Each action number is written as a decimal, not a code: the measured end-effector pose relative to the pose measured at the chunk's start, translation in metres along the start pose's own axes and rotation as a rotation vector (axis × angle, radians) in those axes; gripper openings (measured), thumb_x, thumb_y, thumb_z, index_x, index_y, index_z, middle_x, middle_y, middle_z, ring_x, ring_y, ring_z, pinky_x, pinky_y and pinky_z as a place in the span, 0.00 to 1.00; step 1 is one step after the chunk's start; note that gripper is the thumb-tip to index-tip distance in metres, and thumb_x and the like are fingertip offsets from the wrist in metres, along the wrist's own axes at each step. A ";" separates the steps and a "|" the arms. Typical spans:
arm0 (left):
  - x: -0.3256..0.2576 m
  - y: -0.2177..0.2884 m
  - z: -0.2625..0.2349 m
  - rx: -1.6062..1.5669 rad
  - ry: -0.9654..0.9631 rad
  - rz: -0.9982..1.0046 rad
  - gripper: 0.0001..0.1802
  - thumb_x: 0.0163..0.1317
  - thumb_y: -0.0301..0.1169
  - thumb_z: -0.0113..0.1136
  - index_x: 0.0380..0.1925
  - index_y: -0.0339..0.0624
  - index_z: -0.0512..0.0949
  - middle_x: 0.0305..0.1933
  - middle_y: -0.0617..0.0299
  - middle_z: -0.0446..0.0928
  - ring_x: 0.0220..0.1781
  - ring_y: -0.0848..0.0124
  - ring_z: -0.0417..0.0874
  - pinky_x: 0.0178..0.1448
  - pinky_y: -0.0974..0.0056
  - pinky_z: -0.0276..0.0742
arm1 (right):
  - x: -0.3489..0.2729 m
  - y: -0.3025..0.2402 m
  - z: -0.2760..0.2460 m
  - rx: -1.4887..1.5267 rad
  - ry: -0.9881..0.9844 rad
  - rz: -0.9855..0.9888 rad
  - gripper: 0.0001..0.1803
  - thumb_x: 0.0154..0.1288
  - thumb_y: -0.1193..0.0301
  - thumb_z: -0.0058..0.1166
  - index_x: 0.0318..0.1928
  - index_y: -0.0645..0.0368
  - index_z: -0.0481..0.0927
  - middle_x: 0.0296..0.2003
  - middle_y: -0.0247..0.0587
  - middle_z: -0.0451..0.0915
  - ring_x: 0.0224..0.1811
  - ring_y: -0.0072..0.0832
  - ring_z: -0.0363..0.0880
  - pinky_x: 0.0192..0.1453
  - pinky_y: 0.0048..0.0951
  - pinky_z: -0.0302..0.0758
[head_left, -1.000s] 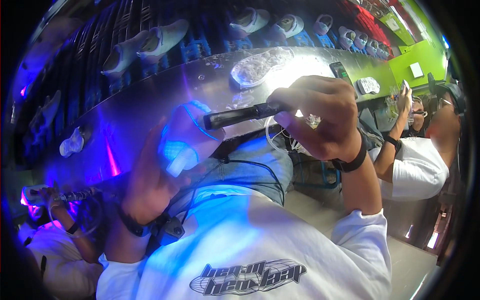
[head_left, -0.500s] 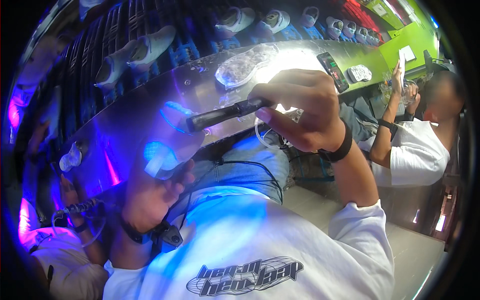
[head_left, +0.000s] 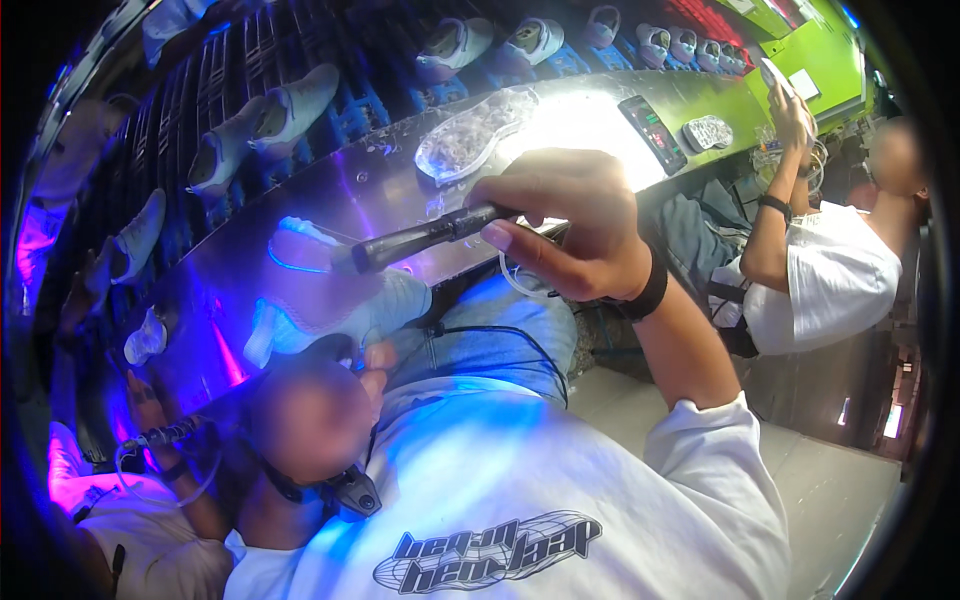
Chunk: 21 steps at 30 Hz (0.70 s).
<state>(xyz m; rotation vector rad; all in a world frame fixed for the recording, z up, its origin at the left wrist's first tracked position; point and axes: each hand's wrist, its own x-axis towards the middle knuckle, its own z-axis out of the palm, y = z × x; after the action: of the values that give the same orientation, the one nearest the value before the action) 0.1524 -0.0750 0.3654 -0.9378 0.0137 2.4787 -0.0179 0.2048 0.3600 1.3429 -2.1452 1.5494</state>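
Note:
A pale shoe (head_left: 400,300), lit blue, is in my left hand (head_left: 310,415), its bottom turned partly upward. Most of that hand is blurred, but its fingertips curl against the shoe's near side. My right hand (head_left: 575,225) pinches a dark stick-shaped tool (head_left: 425,237) between thumb and fingers. The tool's blunt end points left and overlaps the shoe in the picture; whether it touches cannot be made out. A thin white tube (head_left: 515,275) loops beneath my right hand.
Beyond my hands a metal bench edge carries a pale shoe sole (head_left: 475,135), a phone (head_left: 652,135) and a smaller sole (head_left: 708,132). White shoes (head_left: 295,105) stand along a dark rack behind. Co-workers sit at right (head_left: 830,265) and lower left (head_left: 150,535).
The shoe has turned in my left hand, showing more of its length to the right. My right hand with the tool has shifted slightly left. The right-hand co-worker's hands have risen.

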 end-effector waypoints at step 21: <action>0.016 -0.006 -0.015 0.118 -0.186 -0.049 0.20 0.74 0.32 0.58 0.62 0.33 0.73 0.47 0.47 0.77 0.39 0.61 0.85 0.37 0.65 0.84 | -0.049 -0.002 0.015 -0.030 0.034 0.301 0.14 0.61 0.71 0.69 0.44 0.67 0.89 0.25 0.45 0.80 0.24 0.35 0.80 0.28 0.34 0.71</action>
<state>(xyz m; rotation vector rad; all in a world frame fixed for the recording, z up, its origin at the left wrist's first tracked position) 0.1542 -0.0656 0.3449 -0.6491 0.0731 2.4805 0.0173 0.2196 0.3257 1.0116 -2.4273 1.6194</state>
